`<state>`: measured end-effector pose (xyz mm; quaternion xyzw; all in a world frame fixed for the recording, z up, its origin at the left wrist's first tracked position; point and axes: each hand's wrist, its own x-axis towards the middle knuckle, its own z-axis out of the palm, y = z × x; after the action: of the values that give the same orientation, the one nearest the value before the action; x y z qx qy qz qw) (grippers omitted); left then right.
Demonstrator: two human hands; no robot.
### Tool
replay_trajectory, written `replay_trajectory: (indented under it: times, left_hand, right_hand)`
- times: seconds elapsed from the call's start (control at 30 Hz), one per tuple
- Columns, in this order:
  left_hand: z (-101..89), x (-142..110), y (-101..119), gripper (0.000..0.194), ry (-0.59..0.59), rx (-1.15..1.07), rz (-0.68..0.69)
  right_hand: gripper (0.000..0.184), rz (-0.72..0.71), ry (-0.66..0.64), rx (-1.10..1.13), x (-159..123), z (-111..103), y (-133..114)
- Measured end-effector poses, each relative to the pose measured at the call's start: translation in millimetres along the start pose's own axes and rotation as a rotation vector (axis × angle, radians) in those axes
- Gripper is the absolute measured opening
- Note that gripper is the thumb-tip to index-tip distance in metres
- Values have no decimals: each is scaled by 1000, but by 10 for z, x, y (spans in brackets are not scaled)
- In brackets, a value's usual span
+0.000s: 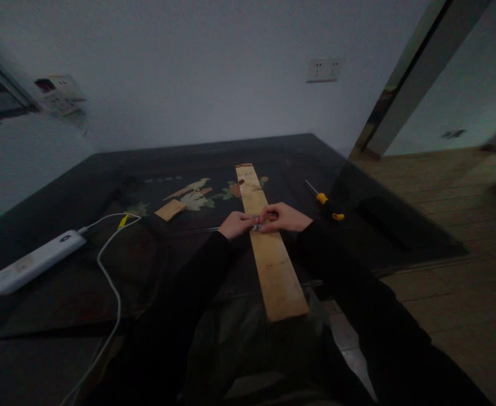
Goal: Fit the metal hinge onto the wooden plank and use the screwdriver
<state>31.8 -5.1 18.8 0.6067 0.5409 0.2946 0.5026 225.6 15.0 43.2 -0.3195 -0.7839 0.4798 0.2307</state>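
A long pale wooden board (273, 262) lies lengthwise on the dark table, its near end reaching past the table's front edge. Over its middle, my left hand (236, 224) and my right hand (284, 217) meet with fingers closed. Between the fingertips sits a small shiny metal piece (256, 223), too small to identify. Both hands seem to pinch it against or just above the board. To the right rests a screwdriver (326, 203) with a yellow and black handle, apart from my right hand. A small square wooden piece (170, 210) lies left of the board.
On the table's left side is a white power strip (38, 262) with a white cable (111, 282) running toward the front edge. A dark flat object (385, 223) lies at the right. The table (205, 149) stands against a wall with a socket (324, 70).
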Motion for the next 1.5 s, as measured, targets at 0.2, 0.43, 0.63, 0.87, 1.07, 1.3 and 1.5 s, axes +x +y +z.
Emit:
replay_trajectory:
  times: [0.2, 0.43, 0.63, 0.87, 1.07, 1.3, 1.5]
  left_hand:
    - [5, 4, 0, 37, -4, -2, 0]
    - [18, -18, 19, 35, 12, 12, 8]
    - [39, -53, 84, 30, 34, -20, -44]
    - [45, -56, 90, 39, 45, 16, -38]
    - [34, -49, 63, 46, 43, 50, 2]
    - [26, -13, 25, 45, 49, 36, 9]
    - [41, -23, 44, 36, 55, -22, 2]
  right_hand:
    - [23, -31, 24, -88, 23, 69, 8]
    - [19, -114, 78, -125, 12, 94, -61]
    - [17, 12, 215, 287, 49, 92, -35]
    - [17, 214, 171, 630, 58, 67, 50]
    - [18, 152, 198, 386, 48, 69, -5]
    - [28, -17, 155, -117, 27, 65, -16]
    - [23, -127, 234, -333, 20, 168, 16]
